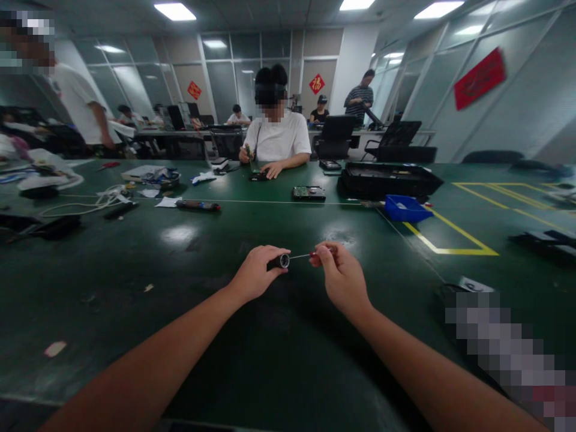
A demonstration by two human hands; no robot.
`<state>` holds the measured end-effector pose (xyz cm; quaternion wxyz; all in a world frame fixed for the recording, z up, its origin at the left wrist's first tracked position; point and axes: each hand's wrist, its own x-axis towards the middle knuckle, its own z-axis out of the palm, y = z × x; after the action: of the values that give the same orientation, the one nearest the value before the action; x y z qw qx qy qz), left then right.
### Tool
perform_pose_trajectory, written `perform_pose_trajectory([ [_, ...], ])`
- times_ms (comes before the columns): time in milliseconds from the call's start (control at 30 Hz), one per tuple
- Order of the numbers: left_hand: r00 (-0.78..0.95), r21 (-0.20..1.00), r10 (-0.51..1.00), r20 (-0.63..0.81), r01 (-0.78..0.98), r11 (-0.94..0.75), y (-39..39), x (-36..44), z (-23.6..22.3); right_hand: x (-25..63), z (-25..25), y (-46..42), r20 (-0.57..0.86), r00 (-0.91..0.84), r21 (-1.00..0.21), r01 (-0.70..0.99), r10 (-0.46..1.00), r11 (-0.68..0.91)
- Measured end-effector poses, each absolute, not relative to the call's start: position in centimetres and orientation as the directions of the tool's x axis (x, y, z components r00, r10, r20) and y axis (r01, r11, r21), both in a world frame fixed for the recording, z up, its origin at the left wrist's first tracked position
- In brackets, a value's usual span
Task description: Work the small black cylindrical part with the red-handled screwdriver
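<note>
Head view.

Item: black cylinder (282, 261) with a bright-ringed round end. Location: over the near part of the green bench (270, 372), in the left hand (254, 273); fingers closed round its sides, thumb beneath, ringed end uncovered.

Item: slim screwdriver (299, 257), red at the handle. Location: right hand (339, 276); thumb and fingers pinching the handle, shaft bare. Whether the tip touches the ring or stops just beside it: cannot tell.

Risks, as judged: tip skidding off the smooth rim towards the left fingertips, if pushed at a slant; cylinder rolling in the grip, being round and held near its end; scratched ring, from prying too hard; any small part sprung loose onto the bench, hard to find on the dark surface.

Orientation: cylinder's ringed end faces the wearer and somewhat right; long axis runs back leftward into the left hand. Screwdriver lies nearly crosswise, tip left, handle right, tip slightly lower in the view.
</note>
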<state>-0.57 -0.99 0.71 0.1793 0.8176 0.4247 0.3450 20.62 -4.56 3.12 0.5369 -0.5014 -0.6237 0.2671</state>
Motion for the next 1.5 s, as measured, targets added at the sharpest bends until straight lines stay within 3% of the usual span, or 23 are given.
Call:
perform_pose_trajectory([
  [200,0.387,0.603,0.834,0.393,0.576,-0.552,-0.9,-0.7,0.6,20.8,3.4,-4.5,0.388,0.062,-0.880,0.321,0.919,0.350],
  [400,0.397,0.606,0.827,0.399,0.562,-0.562,-1.1,-0.6,0.8,20.9,4.5,-4.9,0.408,0.111,-0.801,0.520,0.906,0.297],
  [700,0.413,0.608,0.819,0.399,0.549,-0.573,-1.1,-0.6,1.0,21.3,4.2,-4.4,0.350,0.163,-0.835,0.500,0.923,0.228],
  [900,0.429,0.599,0.810,0.401,0.546,-0.586,-1.1,-0.6,0.7,21.3,4.3,-4.5,0.420,0.141,-0.743,0.621,0.896,0.251],
  [1167,0.408,0.613,0.820,0.403,0.546,-0.572,-0.8,-0.7,0.4,21.1,4.1,-4.9,0.464,-0.068,-0.740,0.520,0.883,0.428],
  [1400,0.385,0.639,0.838,0.386,0.543,-0.544,-0.8,-0.8,0.6,21.2,4.2,-5.0,0.348,-0.106,-0.753,0.560,0.931,0.345],
  [1500,0.395,0.633,0.837,0.379,0.549,-0.546,-0.9,-0.7,0.7,21.2,3.9,-5.0,0.377,-0.105,-0.779,0.502,0.920,0.376],
])
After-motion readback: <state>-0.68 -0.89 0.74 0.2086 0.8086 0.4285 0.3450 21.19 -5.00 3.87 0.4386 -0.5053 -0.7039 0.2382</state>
